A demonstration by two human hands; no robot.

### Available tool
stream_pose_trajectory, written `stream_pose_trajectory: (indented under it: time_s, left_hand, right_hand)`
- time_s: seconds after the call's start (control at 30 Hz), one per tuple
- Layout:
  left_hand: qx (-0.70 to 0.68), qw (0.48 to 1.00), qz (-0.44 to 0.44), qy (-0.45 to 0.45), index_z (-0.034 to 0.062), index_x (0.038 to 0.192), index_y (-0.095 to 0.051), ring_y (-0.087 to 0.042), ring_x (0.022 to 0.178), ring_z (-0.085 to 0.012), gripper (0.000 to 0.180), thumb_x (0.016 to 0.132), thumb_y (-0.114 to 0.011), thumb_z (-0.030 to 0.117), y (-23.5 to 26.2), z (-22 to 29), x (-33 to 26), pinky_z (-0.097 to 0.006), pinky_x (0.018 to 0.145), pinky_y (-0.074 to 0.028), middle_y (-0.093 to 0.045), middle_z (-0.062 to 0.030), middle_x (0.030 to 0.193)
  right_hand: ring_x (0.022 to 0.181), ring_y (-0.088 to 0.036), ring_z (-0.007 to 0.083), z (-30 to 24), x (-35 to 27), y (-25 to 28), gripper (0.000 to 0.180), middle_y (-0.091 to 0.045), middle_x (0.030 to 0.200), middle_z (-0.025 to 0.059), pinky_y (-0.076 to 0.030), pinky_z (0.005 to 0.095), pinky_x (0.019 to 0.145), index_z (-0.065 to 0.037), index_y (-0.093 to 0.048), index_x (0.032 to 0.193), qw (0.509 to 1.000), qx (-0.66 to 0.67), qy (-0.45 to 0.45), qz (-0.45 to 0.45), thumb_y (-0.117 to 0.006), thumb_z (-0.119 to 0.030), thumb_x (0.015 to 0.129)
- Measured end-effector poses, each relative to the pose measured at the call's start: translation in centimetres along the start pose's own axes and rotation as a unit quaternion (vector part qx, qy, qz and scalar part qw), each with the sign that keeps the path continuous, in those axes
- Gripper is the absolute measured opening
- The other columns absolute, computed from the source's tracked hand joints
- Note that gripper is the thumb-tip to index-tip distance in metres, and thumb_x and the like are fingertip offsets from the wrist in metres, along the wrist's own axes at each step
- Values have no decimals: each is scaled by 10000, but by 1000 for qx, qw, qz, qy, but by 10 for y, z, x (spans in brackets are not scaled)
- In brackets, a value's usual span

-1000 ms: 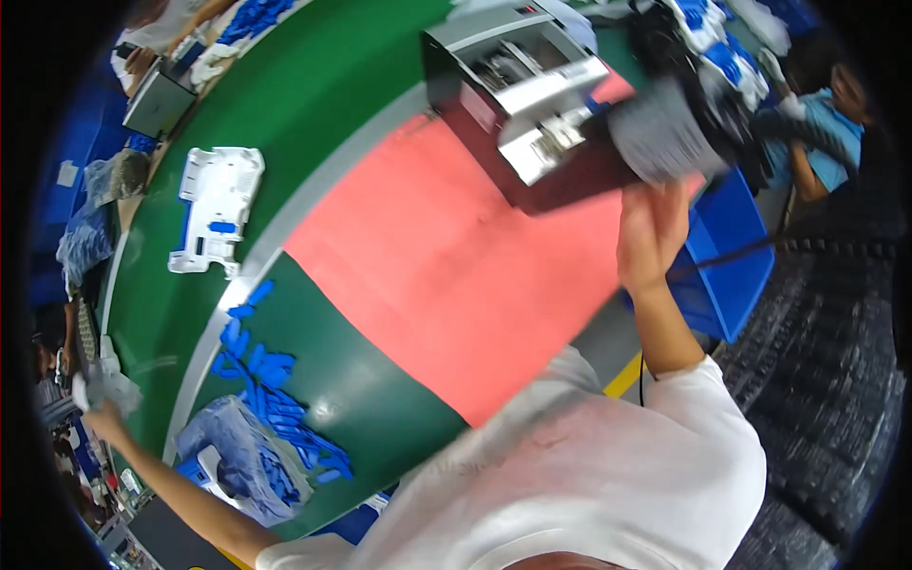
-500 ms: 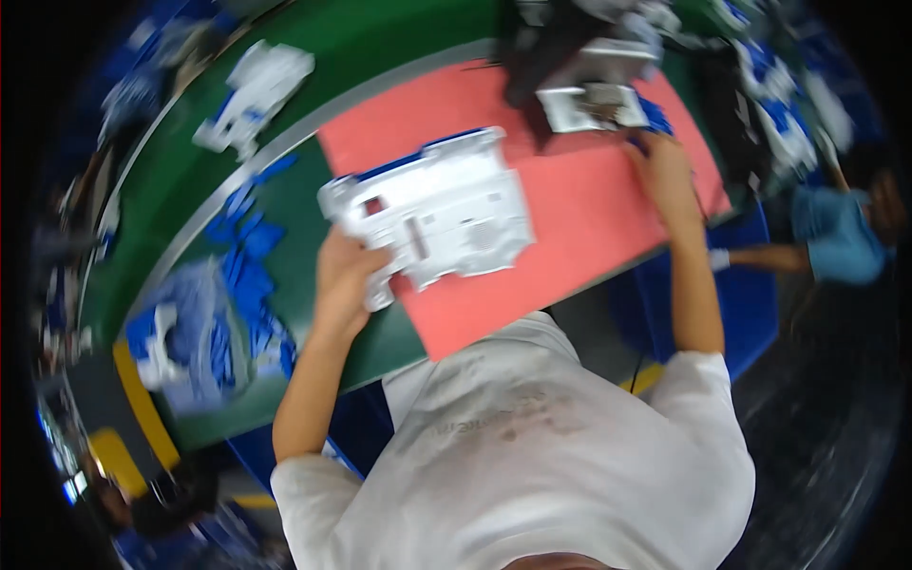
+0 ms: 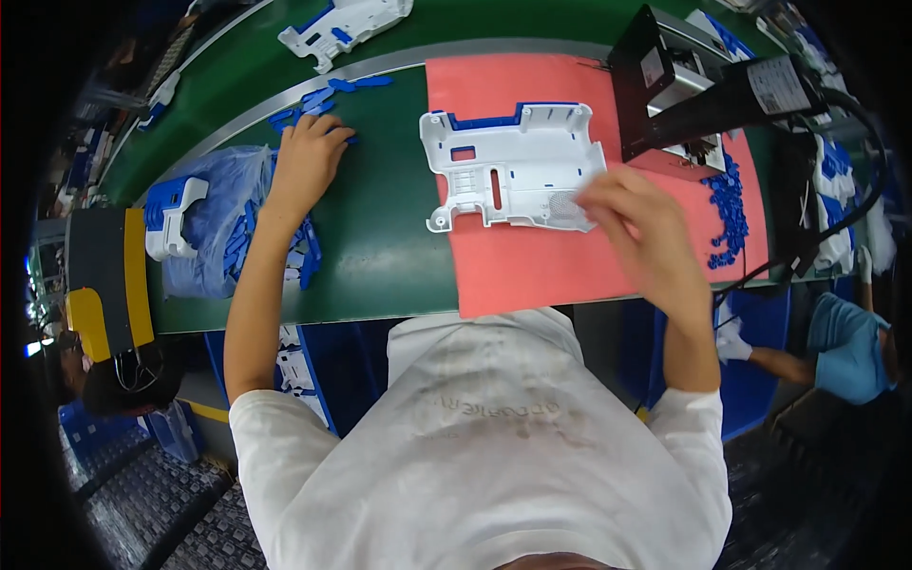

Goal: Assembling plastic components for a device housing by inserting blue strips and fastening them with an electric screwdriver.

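Observation:
A white plastic housing shell [image 3: 532,171] with a blue strip along its far edge lies on the pink mat, its ribbed inner side up. Over its right end is my right hand [image 3: 646,223], somewhat blurred, with thumb and fingers pinched together; anything between them is hidden. My left hand [image 3: 309,163] is off the shell, beside loose blue plastic strips [image 3: 318,100] on the green table. Its fingers are bent and spread, and a bit of blue shows by the fingertips.
A black and silver bench machine [image 3: 665,85] stands at the mat's far right, near small blue parts [image 3: 728,214] and a black cable [image 3: 869,142]. To the left lies a clear bag [image 3: 204,271] of blue pieces. Another white shell [image 3: 347,28] rests beyond. A co-worker [image 3: 850,347] is at right.
My left hand has let go of the shell and moved left to the blue strips. My right hand has come from the small blue parts to the shell, which now lies flat. The view has turned.

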State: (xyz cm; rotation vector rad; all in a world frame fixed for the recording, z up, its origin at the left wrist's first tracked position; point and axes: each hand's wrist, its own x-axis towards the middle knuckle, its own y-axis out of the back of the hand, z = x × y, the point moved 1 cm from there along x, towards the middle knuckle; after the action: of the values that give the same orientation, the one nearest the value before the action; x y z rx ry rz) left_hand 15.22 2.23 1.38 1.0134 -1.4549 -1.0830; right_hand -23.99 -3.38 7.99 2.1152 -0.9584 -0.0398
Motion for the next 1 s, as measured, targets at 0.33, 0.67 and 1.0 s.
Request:
stream_pose_trajectory:
  time_s: [0.33, 0.67, 1.0]
  left_hand:
    - [-463, 871, 122, 114, 28, 1109, -661, -618, 918, -170, 225, 912, -555, 9, 30, 70, -13, -278, 758, -499, -640, -98, 1031]
    - [-888, 436, -94, 115, 17, 1313, -507, -563, 1009, -147, 365, 953, -527, 76, 17, 122, 9, -298, 835, -493, -594, -97, 1141]
    - [-762, 626, -31, 162, 26, 1216, -529, -656, 745, -214, 303, 930, -569, 120, 19, 124, 3, -272, 639, -514, -638, -140, 1059]
  right_hand:
    - [801, -652, 302, 24, 80, -70, 155, -684, 890, 151, -505, 375, 739, 12, -672, 891, 975, -78, 43, -202, -646, 15, 738]
    - [775, -608, 119, 12, 90, -59, 245, -648, 888, 48, -512, 259, 734, 12, -652, 1097, 967, 233, -7, -102, -647, -19, 855]
    - [721, -623, 97, 37, 67, -55, 224, -668, 796, 59, -517, 243, 678, -12, -684, 1051, 941, 305, -135, -57, -696, -50, 830]
